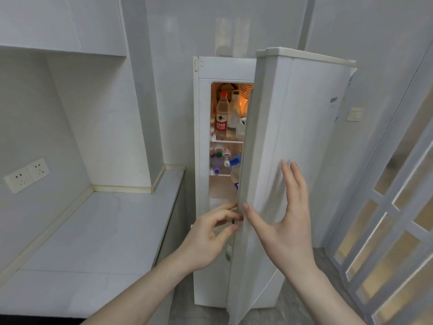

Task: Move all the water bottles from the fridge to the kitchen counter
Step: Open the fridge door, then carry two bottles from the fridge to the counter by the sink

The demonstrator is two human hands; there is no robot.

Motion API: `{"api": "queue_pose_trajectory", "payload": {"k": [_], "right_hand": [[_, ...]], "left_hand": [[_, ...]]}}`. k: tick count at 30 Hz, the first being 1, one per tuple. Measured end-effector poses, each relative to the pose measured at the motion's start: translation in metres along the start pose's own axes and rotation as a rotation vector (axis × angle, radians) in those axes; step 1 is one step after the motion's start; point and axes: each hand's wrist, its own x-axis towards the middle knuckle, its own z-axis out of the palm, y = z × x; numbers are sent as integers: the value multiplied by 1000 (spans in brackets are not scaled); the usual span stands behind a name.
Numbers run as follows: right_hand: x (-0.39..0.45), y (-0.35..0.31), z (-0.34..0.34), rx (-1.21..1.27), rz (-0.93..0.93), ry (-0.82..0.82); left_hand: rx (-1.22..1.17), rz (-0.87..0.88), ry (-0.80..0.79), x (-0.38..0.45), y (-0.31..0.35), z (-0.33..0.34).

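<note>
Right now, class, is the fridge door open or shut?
Partly open: the fridge door stands ajar, showing lit shelves and a red-capped bottle inside.

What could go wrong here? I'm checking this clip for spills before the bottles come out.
1. The door is only partly open; the left hand reaches through a narrow gap and could get pinched at the door's edge.
2. Bottles on the middle shelf lie piled on their sides; they might roll out once the door swings wide.
3. The upright red-capped bottle could tip if knocked.
</note>
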Motion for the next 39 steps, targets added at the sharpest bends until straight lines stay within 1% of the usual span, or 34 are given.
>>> {"api": "queue_pose_trajectory", "payload": {"k": [3, 4, 9, 14, 16, 18, 19, 21, 23, 26, 28, 31, 35, 39], "right_hand": [[-17, 1, -21, 12, 15, 82], [-22, 2, -27, 11, 9, 110], [-46, 5, -65, -39, -41, 252], [-60, 13, -97, -107, -65, 419], [-66, 11, -107, -181, -108, 526], [-72, 5, -115, -279, -206, 620], [-74, 3, -117, -308, -264, 637], [-73, 2, -117, -302, -332, 569], [-70, 7, -114, -244, -296, 411], [-59, 25, -105, -206, -80, 135], [-52, 47, -101, -240, 44, 20], [-42, 83, -102, -316, 180, -53], [-36, 119, -115, -427, 312, -155], [-31, 143, -134, -400, 386, -103]], "left_hand": [[92, 58, -96, -2, 7, 7], [114, 73, -99, -1, 7, 8], [182, 82, -75, 15, 8, 15], [182, 20, -8, 31, 5, 24], [164, -13, 0, 37, 6, 29], [146, -29, -8, 43, 9, 35], [141, -34, -13, 45, 11, 37], [135, -38, -21, 49, 13, 42], [133, -29, -37, 53, 15, 46], [140, -7, -54, 61, 18, 50], [143, 6, -63, 68, 21, 54], [161, 17, -78, 81, 26, 63], [183, 34, -116, 96, 29, 81], [211, 52, -147, 108, 33, 101]]}}
